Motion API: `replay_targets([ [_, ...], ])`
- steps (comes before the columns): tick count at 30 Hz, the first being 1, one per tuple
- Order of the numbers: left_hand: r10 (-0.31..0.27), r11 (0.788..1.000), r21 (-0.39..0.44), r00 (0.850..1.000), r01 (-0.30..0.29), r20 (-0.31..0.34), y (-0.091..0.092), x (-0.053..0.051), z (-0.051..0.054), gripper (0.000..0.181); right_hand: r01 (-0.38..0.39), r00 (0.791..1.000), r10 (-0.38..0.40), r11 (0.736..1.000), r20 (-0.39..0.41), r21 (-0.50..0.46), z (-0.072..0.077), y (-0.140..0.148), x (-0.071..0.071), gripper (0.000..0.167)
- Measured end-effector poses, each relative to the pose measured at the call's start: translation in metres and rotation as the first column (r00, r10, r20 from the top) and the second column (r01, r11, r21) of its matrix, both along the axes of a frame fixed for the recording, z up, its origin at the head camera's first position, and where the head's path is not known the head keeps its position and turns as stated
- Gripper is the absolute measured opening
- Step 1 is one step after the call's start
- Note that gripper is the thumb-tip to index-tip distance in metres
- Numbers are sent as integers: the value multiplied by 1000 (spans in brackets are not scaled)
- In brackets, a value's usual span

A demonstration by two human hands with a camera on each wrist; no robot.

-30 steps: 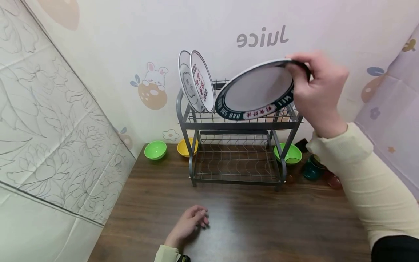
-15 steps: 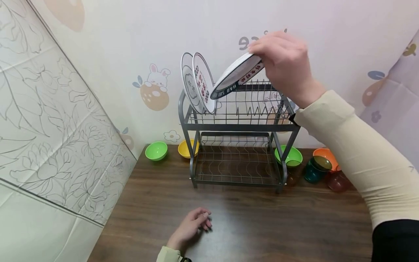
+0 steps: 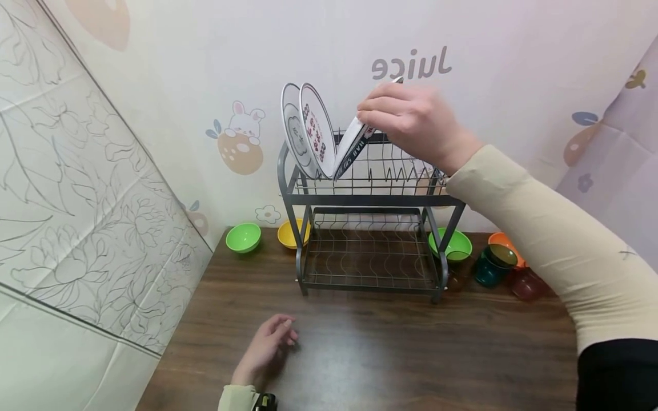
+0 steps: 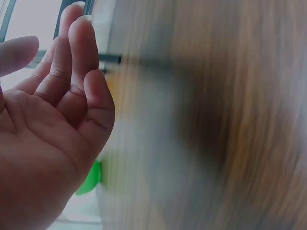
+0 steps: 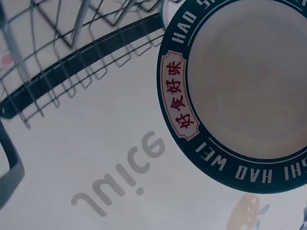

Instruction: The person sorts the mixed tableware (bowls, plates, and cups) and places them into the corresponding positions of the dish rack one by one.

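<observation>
Plate (image 5: 244,86): white, dark-green rim, pale letters, red characters on label. Tilted, top toward one o'clock, pinched in right hand (image 3: 416,123); lower edge at rack's (image 3: 370,200) top tier, toward nine o'clock.

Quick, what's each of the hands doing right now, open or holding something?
Left hand: open, fingers loosely curled, holding nothing.
Right hand: closed, holding the dark-rimmed plate.

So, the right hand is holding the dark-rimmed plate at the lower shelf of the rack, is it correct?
The level is wrong: in the head view, the right hand holds the dark-rimmed plate at the upper shelf.
</observation>
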State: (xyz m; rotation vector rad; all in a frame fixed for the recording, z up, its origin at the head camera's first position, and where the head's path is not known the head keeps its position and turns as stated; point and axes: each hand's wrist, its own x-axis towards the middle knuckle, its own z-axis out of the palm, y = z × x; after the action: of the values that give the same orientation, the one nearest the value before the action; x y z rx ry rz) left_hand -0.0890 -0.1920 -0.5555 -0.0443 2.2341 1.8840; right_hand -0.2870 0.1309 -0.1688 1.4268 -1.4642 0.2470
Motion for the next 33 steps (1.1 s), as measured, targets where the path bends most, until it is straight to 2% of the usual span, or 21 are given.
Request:
replay_targets([
  [5, 81, 996, -38, 996, -80, 37, -15, 4, 5, 34, 20, 997, -14, 996, -73, 86, -6, -6, -6, 12],
  [10, 123, 991, -52, 991, -120, 50, -15, 13, 25, 31, 67, 992, -44, 979, -122, 193, -9, -11, -8, 15],
  [13, 122, 992, -46, 992, -120, 43, -18, 12, 21, 33, 97, 988, -63, 963, -140, 251, -8, -13, -8, 16],
  [17, 108, 994, -33, 994, -107, 33, -22, 5, 3, 36, 107, 986, -64, 950, -153, 292, -9, -17, -13, 17],
  [26, 75, 997, -31, 997, -74, 13, -15, 2, -3, 35, 79, 992, -44, 949, -119, 307, -9, -22, -21, 13],
  [33, 60, 997, -54, 998, -59, 34, -14, 2, -5, 37, 72, 996, -49, 946, -79, 315, -9, -25, -24, 11],
])
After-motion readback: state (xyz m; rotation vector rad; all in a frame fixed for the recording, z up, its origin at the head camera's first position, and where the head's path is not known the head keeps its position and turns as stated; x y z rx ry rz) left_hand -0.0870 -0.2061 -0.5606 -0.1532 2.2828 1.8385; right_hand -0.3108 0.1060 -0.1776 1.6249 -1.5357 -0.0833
